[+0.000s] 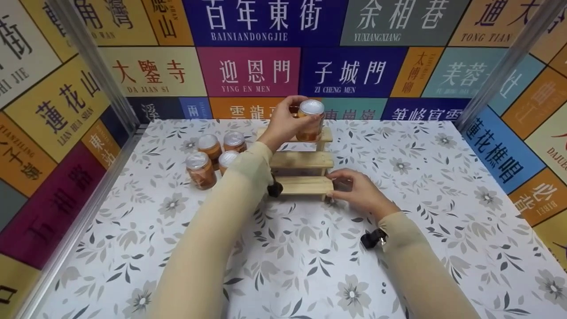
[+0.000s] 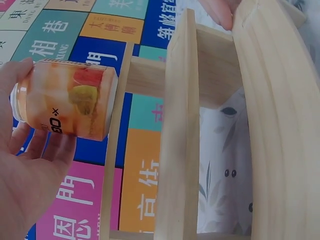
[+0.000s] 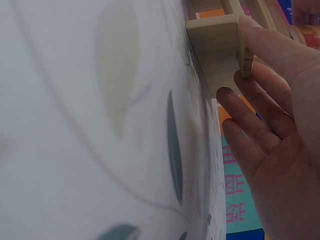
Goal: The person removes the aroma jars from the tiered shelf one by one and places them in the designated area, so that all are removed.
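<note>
My left hand (image 1: 283, 123) grips a small can (image 1: 309, 128) with a silvery lid at the top step of a three-step wooden stand (image 1: 305, 186). In the left wrist view the can (image 2: 70, 100) has an orange printed label, and its base is at the top board's edge; whether it bears on the board I cannot tell. My right hand (image 1: 359, 191) holds the right end of the lowest step. The right wrist view shows thumb and forefinger pinching that board end (image 3: 245, 55), the other fingers loosely bent.
Several similar cans (image 1: 201, 173) stand grouped on the table left of the stand, one partly behind my left sleeve. A white flowered cloth (image 1: 354, 266) covers the table. Panels with printed characters (image 1: 248, 71) rise behind and at both sides.
</note>
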`<move>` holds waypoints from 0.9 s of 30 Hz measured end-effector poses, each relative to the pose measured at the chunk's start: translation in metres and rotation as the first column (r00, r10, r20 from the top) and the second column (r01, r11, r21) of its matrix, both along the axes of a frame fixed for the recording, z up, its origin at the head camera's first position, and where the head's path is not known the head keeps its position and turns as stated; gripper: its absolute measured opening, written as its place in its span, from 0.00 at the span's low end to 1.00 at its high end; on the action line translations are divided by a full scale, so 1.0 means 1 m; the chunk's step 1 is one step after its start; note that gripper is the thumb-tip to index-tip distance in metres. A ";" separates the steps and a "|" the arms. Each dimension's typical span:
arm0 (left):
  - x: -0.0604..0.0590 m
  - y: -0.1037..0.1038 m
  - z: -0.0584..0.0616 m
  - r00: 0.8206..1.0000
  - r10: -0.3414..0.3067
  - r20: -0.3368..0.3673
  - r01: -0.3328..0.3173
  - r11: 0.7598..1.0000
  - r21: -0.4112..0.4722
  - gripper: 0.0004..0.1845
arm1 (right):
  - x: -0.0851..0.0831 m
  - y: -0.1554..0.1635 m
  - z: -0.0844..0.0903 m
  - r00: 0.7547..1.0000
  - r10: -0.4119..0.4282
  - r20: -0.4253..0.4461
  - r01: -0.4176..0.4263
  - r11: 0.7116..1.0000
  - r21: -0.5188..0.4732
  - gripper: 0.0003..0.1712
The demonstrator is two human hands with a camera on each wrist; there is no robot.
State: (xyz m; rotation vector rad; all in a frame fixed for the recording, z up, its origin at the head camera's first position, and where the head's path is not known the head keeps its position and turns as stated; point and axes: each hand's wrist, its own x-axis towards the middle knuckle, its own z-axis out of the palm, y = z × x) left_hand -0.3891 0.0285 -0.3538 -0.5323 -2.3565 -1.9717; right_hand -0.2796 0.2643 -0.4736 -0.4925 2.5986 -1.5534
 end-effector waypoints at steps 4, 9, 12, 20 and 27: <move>0.005 -0.004 0.000 1.000 0.010 0.005 -0.010 1.000 0.007 0.30 | -0.001 -0.001 -0.002 1.000 0.000 -0.003 0.000 1.000 0.009 0.28; 0.014 -0.010 -0.002 1.000 0.011 -0.002 -0.011 0.999 0.034 0.28 | -0.002 -0.001 -0.004 1.000 0.008 0.020 -0.008 1.000 0.004 0.30; 0.022 -0.015 -0.003 1.000 0.006 -0.019 -0.005 0.999 0.054 0.26 | -0.003 -0.001 -0.005 0.999 0.012 0.033 -0.012 1.000 0.000 0.30; 0.063 -0.041 0.011 0.998 -0.026 -0.057 0.032 0.993 0.115 0.26 | 0.004 -0.004 0.008 0.998 0.022 0.055 -0.022 1.000 -0.009 0.29; 0.107 -0.080 0.032 0.996 -0.021 -0.083 0.028 0.996 0.085 0.27 | -0.003 0.001 -0.002 1.000 0.020 0.015 -0.020 1.000 0.002 0.27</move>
